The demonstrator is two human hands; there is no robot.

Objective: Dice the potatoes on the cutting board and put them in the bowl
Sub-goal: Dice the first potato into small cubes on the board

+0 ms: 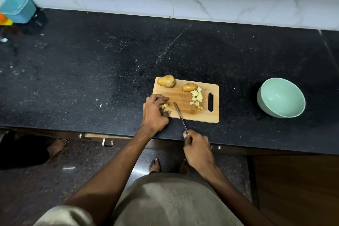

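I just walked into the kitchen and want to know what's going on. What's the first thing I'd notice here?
You'd notice the wooden cutting board on the black counter's near edge, where the left hand grips cut potato pieces while the right hand holds a knife. Two whole potatoes sit at the board's far edge beside a pile of diced potato. To the right, apart from the board, stands a pale green bowl with nothing in it.

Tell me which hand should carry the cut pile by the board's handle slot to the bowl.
Right, probably. The pile and bowl both lie on the right hand's side, though it grips the knife. The left hand holds potato pieces at the board's far end.
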